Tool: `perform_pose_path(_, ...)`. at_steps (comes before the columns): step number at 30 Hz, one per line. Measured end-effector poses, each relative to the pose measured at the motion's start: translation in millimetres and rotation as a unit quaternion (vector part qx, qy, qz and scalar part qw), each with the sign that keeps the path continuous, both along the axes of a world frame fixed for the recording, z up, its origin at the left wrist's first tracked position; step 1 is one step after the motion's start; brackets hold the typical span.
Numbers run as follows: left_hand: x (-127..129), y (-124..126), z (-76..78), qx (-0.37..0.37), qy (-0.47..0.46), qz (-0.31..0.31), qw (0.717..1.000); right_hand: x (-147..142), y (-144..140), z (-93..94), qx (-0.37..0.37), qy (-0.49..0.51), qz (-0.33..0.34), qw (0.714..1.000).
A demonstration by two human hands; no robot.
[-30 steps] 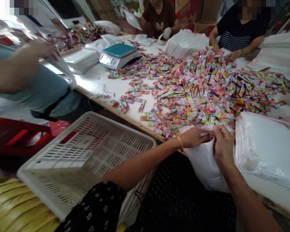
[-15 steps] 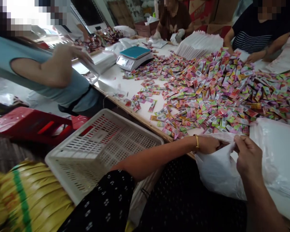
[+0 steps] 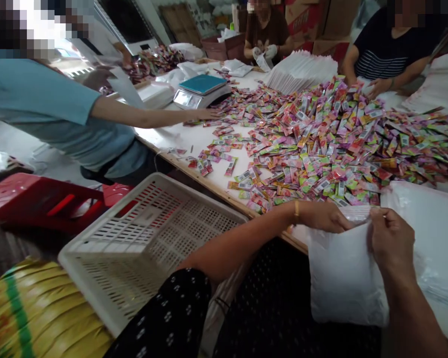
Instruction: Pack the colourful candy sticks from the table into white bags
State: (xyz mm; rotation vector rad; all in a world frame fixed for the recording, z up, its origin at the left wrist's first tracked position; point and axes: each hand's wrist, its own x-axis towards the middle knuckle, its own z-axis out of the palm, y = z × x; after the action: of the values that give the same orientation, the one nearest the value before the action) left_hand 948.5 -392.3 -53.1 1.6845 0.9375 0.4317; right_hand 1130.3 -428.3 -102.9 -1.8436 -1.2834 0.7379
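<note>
A filled white plastic bag point(image 3: 347, 278) hangs upright between my hands at the table's near edge. My left hand point(image 3: 326, 217), with a gold bracelet on the wrist, grips the left side of its top. At the upper right corner my right hand point(image 3: 392, 238) pinches the rim between thumb and fingers. The bag's mouth looks drawn flat; its contents are hidden. Just beyond my hands spreads a heap of small colourful packets point(image 3: 321, 144). To the right of my right hand lies a stack of flat white bags point(image 3: 436, 238).
An off-white plastic crate point(image 3: 153, 243) stands left of my legs, near a red stool point(image 3: 41, 199) and a yellow sack point(image 3: 56, 308). A scale point(image 3: 201, 90) with a teal top sits on the table point(image 3: 171, 134). Several co-workers stand around it; one arm point(image 3: 145, 118) reaches across to the packets.
The bag's top has been pulled straight and its body hangs flatter. My left hand has come out of the mouth to its edge. The co-worker at left has stretched an arm towards the packets.
</note>
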Motion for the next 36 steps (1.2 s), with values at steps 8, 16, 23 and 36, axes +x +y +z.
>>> perform_pose_path(8, -86, 34, -53.8, 0.225, 0.455, 0.041, 0.861, 17, 28, -22.0, -0.19, -0.374, 0.103, 0.902)
perform_pose_path(16, -141, 61, -72.8, 0.073, 0.409, 0.192, 0.889, 26, 45, -20.5, -0.069, -0.485, 0.198, 0.849)
perform_pose_path(23, -143, 55, -56.9, -0.25, -0.115, 0.409, 0.87, -80, 46, -20.1, -0.041, -0.045, 0.376, 0.925)
perform_pose_path(36, -81, 17, -72.3, -0.374, -0.259, 0.37, 0.81, -128, 41, -51.2, -0.223, 0.314, 0.16, 0.909)
